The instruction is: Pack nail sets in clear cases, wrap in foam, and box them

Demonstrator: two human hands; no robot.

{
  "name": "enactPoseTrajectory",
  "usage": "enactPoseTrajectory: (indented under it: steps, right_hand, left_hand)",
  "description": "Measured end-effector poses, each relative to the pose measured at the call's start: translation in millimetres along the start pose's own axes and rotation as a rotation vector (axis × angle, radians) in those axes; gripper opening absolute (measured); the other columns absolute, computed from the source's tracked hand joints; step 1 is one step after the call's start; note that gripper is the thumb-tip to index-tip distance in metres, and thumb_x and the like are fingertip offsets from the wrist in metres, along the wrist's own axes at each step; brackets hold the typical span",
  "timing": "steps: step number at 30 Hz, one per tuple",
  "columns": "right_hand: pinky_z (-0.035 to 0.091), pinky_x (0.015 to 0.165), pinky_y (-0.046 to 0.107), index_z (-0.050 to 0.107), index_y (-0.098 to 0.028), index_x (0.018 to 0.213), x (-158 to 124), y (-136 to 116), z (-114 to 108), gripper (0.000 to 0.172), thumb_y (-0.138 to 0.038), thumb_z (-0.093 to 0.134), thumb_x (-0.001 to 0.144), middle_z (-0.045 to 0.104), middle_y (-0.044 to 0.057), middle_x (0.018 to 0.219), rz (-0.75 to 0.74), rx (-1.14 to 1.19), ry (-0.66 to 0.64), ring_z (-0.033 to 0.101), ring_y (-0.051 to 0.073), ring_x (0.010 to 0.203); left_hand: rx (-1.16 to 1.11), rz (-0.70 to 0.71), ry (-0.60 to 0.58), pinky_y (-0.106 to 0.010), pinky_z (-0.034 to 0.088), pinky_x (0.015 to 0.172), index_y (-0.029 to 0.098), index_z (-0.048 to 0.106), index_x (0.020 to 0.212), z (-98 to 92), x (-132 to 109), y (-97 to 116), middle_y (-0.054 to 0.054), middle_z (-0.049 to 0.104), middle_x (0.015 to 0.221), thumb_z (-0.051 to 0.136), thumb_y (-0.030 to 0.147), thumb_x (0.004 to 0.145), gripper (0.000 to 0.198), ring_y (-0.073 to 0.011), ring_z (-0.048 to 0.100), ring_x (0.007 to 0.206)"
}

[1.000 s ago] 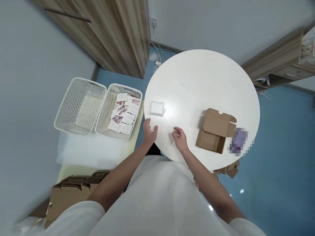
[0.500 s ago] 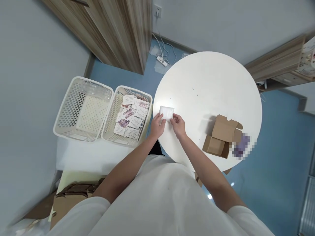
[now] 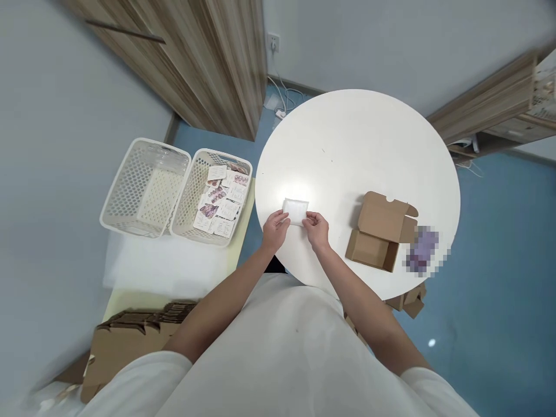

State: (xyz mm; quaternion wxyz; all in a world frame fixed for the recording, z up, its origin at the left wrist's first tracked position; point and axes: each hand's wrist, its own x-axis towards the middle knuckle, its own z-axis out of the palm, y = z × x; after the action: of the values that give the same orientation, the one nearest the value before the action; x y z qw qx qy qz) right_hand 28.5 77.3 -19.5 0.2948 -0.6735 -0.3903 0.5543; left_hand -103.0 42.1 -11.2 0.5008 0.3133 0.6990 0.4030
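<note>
In the head view, a small white packet (image 3: 296,212) is lying between the person's two hands, over the near left part of the round white bench (image 3: 360,145). The left hand (image 3: 275,230) is pinching the packet's left edge between thumb and fingers, and the right hand (image 3: 317,229) is pinching its right edge in the same way. Whether the packet is resting on the bench or hanging just above it, I cannot tell.

Judging by its pale, slightly puffy wrapping, the packet is probably weighing little and yielding softly under pressure, with a smooth surface that may be sliding a bit under dry fingertips. Its contents are not showing, so treating them as fragile is seeming wise. The two opposite short edges are offering the best hold, with a light pinch keeping the middle from being squeezed or bent.

To the right, well apart from the hands, an open cardboard box (image 3: 380,225) is standing with its lid folded back toward the far side. A blurred purple item (image 3: 422,250) is lying just beside it, near the bench's right edge. On the left, away from the bench, a white basket (image 3: 186,202) is holding printed cards (image 3: 217,200), and a second basket (image 3: 154,194) is standing against it.
</note>
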Motion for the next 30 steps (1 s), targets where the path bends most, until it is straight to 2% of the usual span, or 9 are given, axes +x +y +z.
enactPoseTrajectory:
  steps: [4, 8, 13, 17, 20, 24, 27, 30]
  right_hand:
    - [0.048, 0.081, 0.035, 0.057, -0.019, 0.093, -10.9, 6.4, -44.1, 0.030, -0.029, 0.058, 0.065, 0.062, 0.006, 0.102, -0.063, 0.043, 0.008, 0.060, 0.017, 0.087]
    - [0.049, 0.077, 0.034, 0.056, -0.018, 0.090, -22.7, 13.5, -99.7, 0.028, -0.029, 0.057, 0.065, 0.062, 0.008, 0.098, -0.145, 0.091, 0.067, 0.060, 0.018, 0.084]
    - [0.049, 0.076, 0.034, 0.054, -0.018, 0.090, -36.3, 29.4, -172.8, 0.026, -0.028, 0.055, 0.066, 0.063, 0.007, 0.091, -0.239, 0.081, 0.176, 0.061, 0.017, 0.081]
    - [0.048, 0.075, 0.035, 0.056, -0.020, 0.084, -43.3, 48.1, -215.4, 0.016, -0.025, 0.050, 0.070, 0.063, 0.004, 0.087, -0.272, -0.124, 0.211, 0.060, 0.017, 0.078]
    - [0.047, 0.073, 0.035, 0.059, -0.020, 0.085, -46.2, 61.5, -230.5, 0.019, -0.020, 0.046, 0.071, 0.063, 0.003, 0.086, -0.269, -0.305, 0.155, 0.059, 0.017, 0.075]
    - [0.046, 0.075, 0.035, 0.059, -0.020, 0.094, -47.1, 72.7, -233.8, 0.027, -0.016, 0.047, 0.070, 0.062, 0.006, 0.091, -0.255, -0.480, 0.058, 0.058, 0.019, 0.081]
    - [0.043, 0.080, 0.035, 0.060, -0.019, 0.096, -45.9, 74.7, -232.0, 0.029, -0.015, 0.051, 0.069, 0.061, 0.008, 0.098, -0.251, -0.517, 0.021, 0.057, 0.021, 0.090]
    - [0.041, 0.085, 0.033, 0.061, -0.016, 0.097, -45.3, 72.9, -230.9, 0.030, -0.014, 0.055, 0.067, 0.059, 0.010, 0.105, -0.259, -0.528, -0.008, 0.054, 0.022, 0.099]
  left_hand:
    - [0.055, 0.055, 0.012, -0.033, 0.044, 0.093, 0.020, 0.063, 0.100, 35.6, -29.2, 12.6, -0.005, 0.048, 0.124, 0.053, 0.030, 0.078, 0.026, -0.0226, 0.044, 0.116]
    - [0.061, 0.129, -0.035, -0.034, 0.045, 0.091, 0.020, 0.063, 0.102, 84.0, -58.6, 21.4, -0.006, 0.046, 0.126, 0.055, 0.030, 0.077, 0.028, -0.0233, 0.042, 0.119]
    - [0.098, 0.229, -0.185, -0.033, 0.044, 0.093, 0.019, 0.061, 0.106, 145.7, -82.5, 20.7, -0.008, 0.043, 0.129, 0.057, 0.033, 0.074, 0.035, -0.0228, 0.042, 0.119]
    - [0.248, 0.254, -0.354, -0.034, 0.041, 0.094, 0.018, 0.059, 0.110, 178.0, -89.6, 14.9, -0.009, 0.040, 0.132, 0.059, 0.038, 0.072, 0.043, -0.0238, 0.043, 0.118]
    - [0.381, 0.235, -0.425, -0.035, 0.038, 0.095, 0.017, 0.058, 0.111, 189.3, -92.4, 11.0, -0.011, 0.040, 0.133, 0.061, 0.044, 0.068, 0.051, -0.0262, 0.045, 0.116]
    - [0.515, 0.214, -0.465, -0.035, 0.037, 0.094, 0.016, 0.060, 0.106, 194.4, -96.1, 11.2, -0.012, 0.044, 0.130, 0.062, 0.049, 0.064, 0.053, -0.0289, 0.045, 0.116]
    - [0.674, 0.188, -0.515, -0.034, 0.037, 0.092, 0.017, 0.060, 0.101, 197.0, -99.2, 15.2, -0.012, 0.049, 0.126, 0.058, 0.052, 0.067, 0.049, -0.0288, 0.046, 0.115]
    - [0.816, 0.149, -0.539, -0.034, 0.037, 0.092, 0.016, 0.057, 0.104, 199.4, -103.4, 19.3, -0.013, 0.039, 0.134, 0.052, 0.053, 0.071, 0.050, -0.0292, 0.043, 0.118]
